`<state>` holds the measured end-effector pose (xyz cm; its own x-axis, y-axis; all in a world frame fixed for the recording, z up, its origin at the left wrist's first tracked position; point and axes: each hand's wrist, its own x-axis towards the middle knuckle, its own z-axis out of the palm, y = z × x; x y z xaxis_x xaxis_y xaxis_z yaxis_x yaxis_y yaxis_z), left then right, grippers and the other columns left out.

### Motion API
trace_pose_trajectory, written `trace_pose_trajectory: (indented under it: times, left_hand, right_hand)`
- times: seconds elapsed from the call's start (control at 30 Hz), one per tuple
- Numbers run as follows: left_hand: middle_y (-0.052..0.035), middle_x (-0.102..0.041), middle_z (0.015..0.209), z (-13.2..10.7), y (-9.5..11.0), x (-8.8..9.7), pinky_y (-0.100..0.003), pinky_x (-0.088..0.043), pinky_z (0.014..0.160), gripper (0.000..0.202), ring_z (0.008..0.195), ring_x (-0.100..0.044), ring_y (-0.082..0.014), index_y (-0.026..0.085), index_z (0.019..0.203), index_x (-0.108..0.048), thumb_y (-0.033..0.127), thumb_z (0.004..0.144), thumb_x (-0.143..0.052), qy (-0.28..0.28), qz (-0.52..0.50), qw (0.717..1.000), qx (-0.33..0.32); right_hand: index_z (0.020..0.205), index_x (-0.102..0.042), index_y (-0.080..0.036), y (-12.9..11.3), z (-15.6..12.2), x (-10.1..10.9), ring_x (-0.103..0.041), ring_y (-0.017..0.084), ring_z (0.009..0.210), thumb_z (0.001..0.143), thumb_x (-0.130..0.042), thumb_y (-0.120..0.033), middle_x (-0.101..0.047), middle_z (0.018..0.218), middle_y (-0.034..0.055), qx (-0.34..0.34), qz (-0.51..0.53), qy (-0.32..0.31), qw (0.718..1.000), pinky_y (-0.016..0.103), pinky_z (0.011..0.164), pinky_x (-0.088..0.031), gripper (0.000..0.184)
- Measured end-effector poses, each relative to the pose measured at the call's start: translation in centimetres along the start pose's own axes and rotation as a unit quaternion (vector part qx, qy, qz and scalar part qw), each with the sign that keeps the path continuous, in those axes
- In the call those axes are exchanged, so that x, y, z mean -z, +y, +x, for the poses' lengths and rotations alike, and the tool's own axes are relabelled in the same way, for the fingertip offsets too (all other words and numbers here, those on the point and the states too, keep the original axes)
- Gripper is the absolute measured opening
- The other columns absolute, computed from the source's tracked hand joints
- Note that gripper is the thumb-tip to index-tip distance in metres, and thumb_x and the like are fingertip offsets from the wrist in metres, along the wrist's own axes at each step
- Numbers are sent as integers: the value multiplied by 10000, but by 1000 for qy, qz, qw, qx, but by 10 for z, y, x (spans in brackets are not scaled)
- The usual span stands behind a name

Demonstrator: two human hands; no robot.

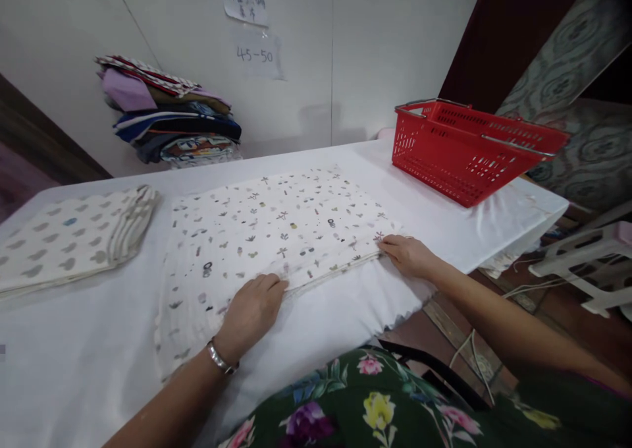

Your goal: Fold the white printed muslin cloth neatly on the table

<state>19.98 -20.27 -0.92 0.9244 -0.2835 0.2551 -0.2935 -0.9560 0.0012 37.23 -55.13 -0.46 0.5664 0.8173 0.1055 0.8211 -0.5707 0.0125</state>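
Note:
A white cloth printed with small grey, brown and black motifs is spread over the table, with a folded layer along the edge nearest me. My left hand, with a metal watch band on its wrist, is closed on the middle of that near edge, its thumb out of sight. Further right, my right hand pinches the same edge close to the cloth's right corner. To the left of my hand, the near left part of the cloth lies loose and slightly rumpled.
A folded cloth with grey shapes lies at the table's left. Behind the table is a stack of folded fabrics. A red plastic basket stands at the right end of the white-covered table. Beside it on the floor is a white stool.

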Motion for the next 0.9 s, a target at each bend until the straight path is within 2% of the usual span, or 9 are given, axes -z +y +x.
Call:
trace_pose_trajectory:
  times: [0.2, 0.43, 0.73, 0.83, 0.9]
  left_hand:
    - [-76, -602, 952, -3, 3, 7, -354, -458, 733, 225, 862, -548, -210, 184, 1020, -591, 298, 862, -479, -27, -7, 1000, -4]
    - [-83, -586, 949, 0, 12, 14, -365, -431, 732, 291, 854, -529, -218, 163, 1015, -588, 71, 805, -409, -84, 45, 995, 6]
    - [-72, -569, 935, -2, 19, 19, -335, -421, 705, 282, 851, -505, -209, 171, 979, -570, 29, 819, -385, -71, 50, 996, 32]
    - [-70, -570, 950, -8, 18, 17, -335, -427, 737, 308, 870, -508, -202, 174, 1020, -562, 20, 814, -394, -61, 36, 997, 28]
    - [-70, -571, 954, -12, 17, 13, -337, -429, 751, 303, 873, -509, -200, 173, 1039, -559, 32, 822, -402, -60, 28, 997, 26]
  right_hand:
    - [1187, -545, -178, 2, -2, 0, -533, 208, 955, 893, -396, -189, -584, 1140, 87, -1, -62, -12, 998, 302, 746, -441, 330]
    - [1106, -584, -157, 4, 1, -6, -503, 227, 857, 870, -413, -118, -603, 987, 105, -31, -135, -6, 990, 304, 658, -411, 295]
    - [1119, -600, -169, 15, -16, -4, -528, 227, 891, 864, -415, -130, -629, 1009, 95, -48, -119, 100, 987, 315, 712, -438, 318]
    - [1097, -616, -189, 15, -21, -9, -540, 212, 891, 858, -415, -130, -636, 987, 82, -7, -93, 63, 994, 299, 701, -457, 318]
    - [1083, -625, -195, 15, -22, -10, -542, 210, 912, 843, -418, -120, -633, 1007, 83, -7, -83, 36, 996, 296, 703, -470, 326]
